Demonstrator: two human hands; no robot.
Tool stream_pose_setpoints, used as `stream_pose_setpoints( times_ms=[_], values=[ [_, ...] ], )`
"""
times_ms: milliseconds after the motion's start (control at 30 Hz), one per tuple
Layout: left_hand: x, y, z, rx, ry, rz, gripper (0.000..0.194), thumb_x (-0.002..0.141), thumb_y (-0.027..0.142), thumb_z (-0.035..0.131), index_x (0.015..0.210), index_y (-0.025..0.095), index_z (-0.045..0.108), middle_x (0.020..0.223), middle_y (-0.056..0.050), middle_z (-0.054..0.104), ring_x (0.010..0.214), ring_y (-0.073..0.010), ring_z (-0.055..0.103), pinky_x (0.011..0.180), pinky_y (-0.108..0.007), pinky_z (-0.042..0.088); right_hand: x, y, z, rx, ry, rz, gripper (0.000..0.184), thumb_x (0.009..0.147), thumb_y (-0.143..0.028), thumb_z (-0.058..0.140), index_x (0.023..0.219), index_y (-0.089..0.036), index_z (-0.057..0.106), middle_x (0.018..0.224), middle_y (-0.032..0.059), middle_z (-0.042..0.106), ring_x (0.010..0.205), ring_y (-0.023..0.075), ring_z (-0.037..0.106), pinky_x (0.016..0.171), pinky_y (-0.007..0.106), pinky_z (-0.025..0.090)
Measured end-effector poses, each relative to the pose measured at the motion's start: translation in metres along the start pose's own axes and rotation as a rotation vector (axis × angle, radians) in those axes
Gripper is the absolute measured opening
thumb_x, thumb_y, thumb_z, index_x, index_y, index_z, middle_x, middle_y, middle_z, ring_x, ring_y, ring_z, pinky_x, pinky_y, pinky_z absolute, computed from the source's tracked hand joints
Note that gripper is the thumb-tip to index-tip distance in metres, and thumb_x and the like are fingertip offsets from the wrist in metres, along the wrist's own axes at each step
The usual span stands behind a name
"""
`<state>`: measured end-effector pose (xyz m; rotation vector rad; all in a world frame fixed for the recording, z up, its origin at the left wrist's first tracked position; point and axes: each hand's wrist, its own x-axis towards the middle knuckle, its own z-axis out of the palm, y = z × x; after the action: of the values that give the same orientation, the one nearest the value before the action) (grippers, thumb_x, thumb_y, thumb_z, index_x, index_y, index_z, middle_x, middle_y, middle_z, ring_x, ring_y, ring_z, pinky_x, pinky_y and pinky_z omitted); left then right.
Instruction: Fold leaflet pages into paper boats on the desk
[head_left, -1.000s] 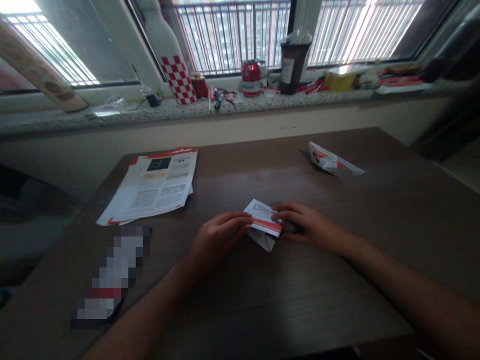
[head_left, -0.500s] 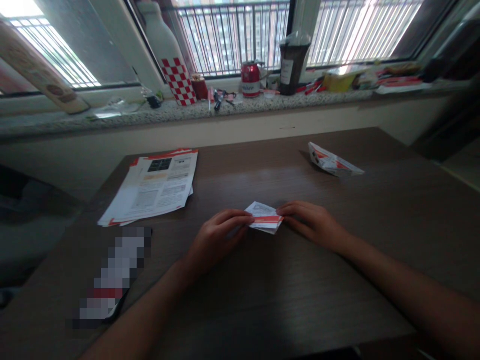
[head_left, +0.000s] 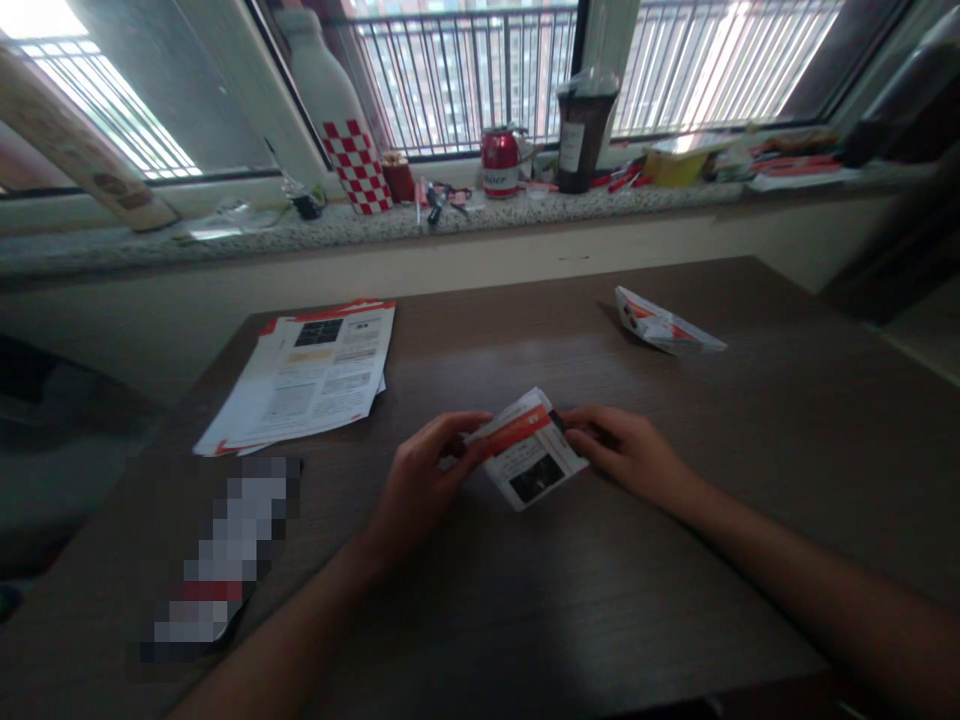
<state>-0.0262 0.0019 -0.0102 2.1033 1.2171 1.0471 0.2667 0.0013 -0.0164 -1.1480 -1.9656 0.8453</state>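
A folded sheet of printed paper [head_left: 531, 452], white with a red-orange band and a dark picture, is held over the middle of the table. My left hand [head_left: 433, 462] pinches its left edge between thumb and fingers. At the right edge, my right hand [head_left: 626, 445] grips the same paper with the thumb in front and the fingertips partly hidden behind it. The paper is tilted, with one printed face toward me. Farther back on the right stands another folded paper piece [head_left: 664, 322], also white with orange-red print.
On the table's left lies a stack of printed sheets [head_left: 315, 375], with a blurred-out phone [head_left: 225, 550] in front of it. Along the windowsill [head_left: 480, 225] stand a checked white bottle [head_left: 352, 150], a red can [head_left: 499, 160], a dark lidded cup [head_left: 581, 135] and small clutter.
The folded paper has been turned between my hands, and a larger face with a dark picture now shows. Both hands stay at its sides; the other folded piece has not moved.
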Motion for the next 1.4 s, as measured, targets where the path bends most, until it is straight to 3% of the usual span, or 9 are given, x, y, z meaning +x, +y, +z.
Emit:
stream_pose_setpoints(
  times_ms=[133,233,433,600,1000,1400],
  values=[
    [0.003,-0.005,0.003,0.059,-0.087,0.024,0.015,0.1,0.023,0.066,0.114,0.022,0.071,0.1,-0.003,0.07,0.075,-0.0133,0.068,0.069,-0.026,0.059,0.003,0.01,0.003,0.004,-0.024,0.037,0.034,0.1,-0.032,0.063,0.133,-0.024,0.067,0.087,0.0012,0.073,0.071,0.0153,0.067,0.063,0.026,0.054],
    [0.004,-0.008,0.006,0.103,-0.152,0.075,0.015,0.102,0.023,0.063,0.113,0.023,0.072,0.107,-0.005,0.069,0.088,-0.0175,0.07,0.077,-0.031,0.06,0.004,0.012,0.004,-0.108,-0.045,-0.005,0.032,0.1,-0.028,0.062,0.132,-0.025,0.067,0.087,0.0014,0.072,0.071,0.0154,0.066,0.065,0.027,0.053],
    [0.003,-0.017,0.014,0.199,-0.218,0.171,0.024,0.102,0.019,0.062,0.124,0.025,0.071,0.125,-0.008,0.066,0.111,-0.0241,0.067,0.095,-0.043,0.058,0.004,0.013,0.008,-0.225,-0.073,-0.115,0.025,0.104,-0.025,0.058,0.127,-0.023,0.068,0.109,0.0075,0.073,0.099,0.0215,0.07,0.088,0.036,0.055],
    [0.002,-0.018,0.015,0.252,-0.241,0.217,0.024,0.101,0.017,0.064,0.123,0.025,0.071,0.121,-0.008,0.069,0.109,-0.0251,0.066,0.094,-0.045,0.057,0.005,0.012,0.01,-0.266,-0.064,-0.131,0.024,0.105,-0.022,0.054,0.125,-0.021,0.068,0.107,0.0094,0.07,0.099,0.0227,0.069,0.087,0.038,0.057],
    [0.004,-0.001,0.028,0.321,-0.238,0.091,0.032,0.095,0.028,0.075,0.125,0.022,0.066,0.115,-0.008,0.066,0.105,-0.0271,0.064,0.09,-0.042,0.055,0.007,0.008,0.024,-0.359,-0.06,-0.147,0.032,0.1,-0.031,0.066,0.13,-0.02,0.067,0.116,0.0121,0.067,0.103,0.027,0.066,0.09,0.045,0.056],
    [0.006,0.005,0.028,0.234,-0.178,-0.018,0.019,0.099,0.019,0.063,0.117,0.022,0.067,0.109,-0.006,0.071,0.098,-0.0231,0.069,0.082,-0.034,0.054,0.008,0.013,0.03,-0.392,-0.015,-0.224,0.026,0.095,-0.026,0.072,0.121,-0.021,0.07,0.117,0.0121,0.069,0.107,0.0279,0.066,0.091,0.045,0.056]
  ],
)
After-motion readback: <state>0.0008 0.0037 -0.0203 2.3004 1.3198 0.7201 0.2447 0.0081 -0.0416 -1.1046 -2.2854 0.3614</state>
